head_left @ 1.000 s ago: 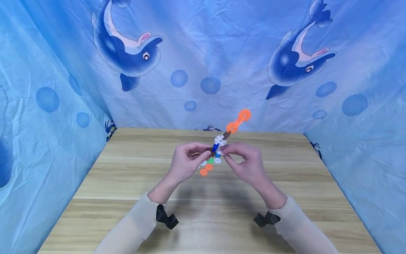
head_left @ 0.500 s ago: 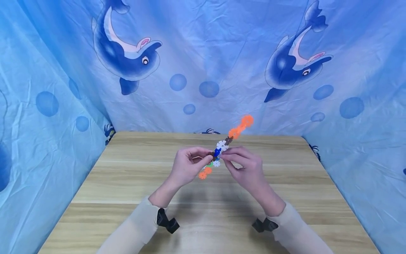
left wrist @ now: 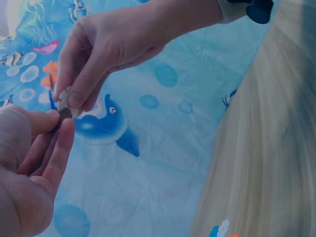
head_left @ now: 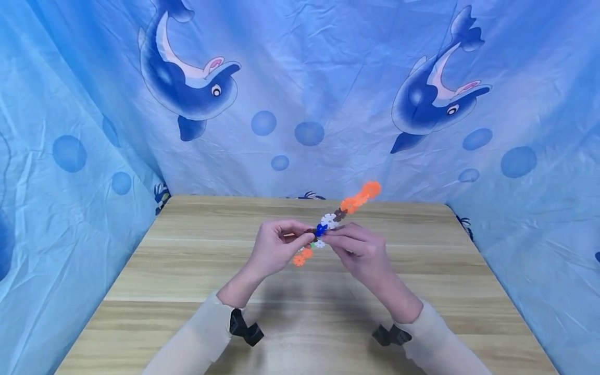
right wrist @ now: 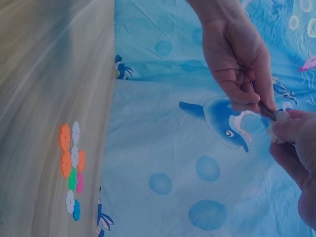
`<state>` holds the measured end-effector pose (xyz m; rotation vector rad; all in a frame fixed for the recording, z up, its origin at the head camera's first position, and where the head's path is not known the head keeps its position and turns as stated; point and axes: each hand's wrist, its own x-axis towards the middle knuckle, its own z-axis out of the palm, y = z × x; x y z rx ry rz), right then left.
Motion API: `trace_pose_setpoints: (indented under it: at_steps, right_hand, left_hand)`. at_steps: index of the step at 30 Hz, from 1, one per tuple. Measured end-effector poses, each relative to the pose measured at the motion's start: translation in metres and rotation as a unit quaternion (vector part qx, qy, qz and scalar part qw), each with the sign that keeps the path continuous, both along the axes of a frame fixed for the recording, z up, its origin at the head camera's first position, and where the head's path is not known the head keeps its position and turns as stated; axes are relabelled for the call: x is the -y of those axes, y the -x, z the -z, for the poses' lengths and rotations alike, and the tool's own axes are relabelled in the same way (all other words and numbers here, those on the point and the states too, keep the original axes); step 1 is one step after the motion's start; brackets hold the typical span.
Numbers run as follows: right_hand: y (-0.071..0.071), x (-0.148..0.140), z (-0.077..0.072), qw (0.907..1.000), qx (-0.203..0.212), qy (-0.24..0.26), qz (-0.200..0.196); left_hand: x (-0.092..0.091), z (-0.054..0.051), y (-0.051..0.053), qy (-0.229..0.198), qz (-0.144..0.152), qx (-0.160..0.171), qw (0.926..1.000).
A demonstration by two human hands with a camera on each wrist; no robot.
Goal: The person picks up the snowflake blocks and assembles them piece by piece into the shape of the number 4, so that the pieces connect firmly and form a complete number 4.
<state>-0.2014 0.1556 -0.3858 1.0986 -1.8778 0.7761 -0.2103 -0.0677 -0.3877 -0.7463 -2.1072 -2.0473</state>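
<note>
A chain of interlocking snowflake discs is held above the table, its orange discs [head_left: 360,198] slanting up to the right, then a brown disc [head_left: 340,213], a white disc [head_left: 329,221] and a blue disc [head_left: 321,229]. My left hand [head_left: 276,246] pinches a brown disc [left wrist: 65,114] at the chain's lower end between thumb and fingers. Meeting it from the other side, my right hand [head_left: 360,249] pinches a whitish snowflake disc [left wrist: 63,100] against that brown disc. The fingertips partly cover the joint, so how far the two discs are slotted together is hidden.
Beneath the hands, loose snowflake discs lie on the wooden table [head_left: 187,276]: orange [right wrist: 65,137], white [right wrist: 75,132], green [right wrist: 72,178], pink [right wrist: 80,182] and blue [right wrist: 76,210]. A blue dolphin-print curtain [head_left: 300,78] encloses the back and sides.
The chain's orange end has tipped down and to the right. My right fingertips have come slightly left, closer to the left fingertips. The left hand keeps its pinch.
</note>
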Motion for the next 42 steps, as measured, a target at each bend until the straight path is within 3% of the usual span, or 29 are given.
trace_pose_setpoints:
  at_steps: [6, 13, 15, 17, 18, 20, 22, 24, 27, 31, 32, 35, 42]
  right_hand:
    - [0.001, 0.002, -0.002, 0.9998, -0.019, 0.001, -0.007]
    - [0.015, 0.002, 0.003, 0.9966, -0.039, 0.067, -0.027]
    - [0.022, 0.0, 0.011, 0.9975, -0.005, 0.07, -0.008]
    - [0.029, -0.003, 0.022, 0.9963, 0.07, 0.04, 0.029]
    - [0.033, -0.004, 0.029, 0.9915, 0.119, 0.014, 0.049]
    - [0.041, -0.005, 0.044, 0.9722, 0.214, -0.054, 0.079]
    - [0.048, -0.005, 0.06, 0.9432, 0.295, -0.122, 0.09]
    - [0.053, -0.003, 0.075, 0.9169, 0.348, -0.176, 0.085]
    - [0.056, 0.001, 0.093, 0.8821, 0.401, -0.239, 0.066]
    - [0.053, 0.007, 0.105, 0.8484, 0.421, -0.315, 0.061]
    - [0.052, 0.008, 0.107, 0.8449, 0.417, -0.328, 0.065]
    - [0.05, 0.01, 0.11, 0.8436, 0.402, -0.345, 0.086]
    - [0.051, 0.013, 0.114, 0.8753, 0.369, -0.298, 0.093]
  left_hand:
    - [-0.001, -0.002, -0.002, -0.003, -0.002, 0.0, 1.0]
    - [0.004, -0.007, -0.001, -0.007, -0.016, -0.019, 0.9997]
    - [0.007, -0.009, -0.001, -0.009, -0.024, -0.027, 0.9993]
    - [0.01, -0.009, 0.0, -0.012, -0.034, -0.031, 0.9989]
    - [0.012, -0.009, 0.0, -0.015, -0.037, -0.032, 0.9987]
    - [0.014, -0.009, 0.0, -0.019, -0.04, -0.036, 0.9984]
    - [0.016, -0.008, 0.001, -0.022, -0.039, -0.039, 0.9982]
    - [0.016, -0.008, 0.001, -0.022, -0.035, -0.044, 0.9982]
    - [0.017, -0.007, 0.002, -0.02, -0.034, -0.044, 0.9983]
    - [0.016, -0.006, 0.001, -0.02, -0.037, -0.037, 0.9985]
    - [0.016, -0.006, 0.001, -0.022, -0.037, -0.035, 0.9985]
    - [0.015, -0.005, 0.0, -0.024, -0.035, -0.032, 0.9986]
    - [0.012, -0.002, 0.001, -0.027, -0.025, -0.033, 0.9988]
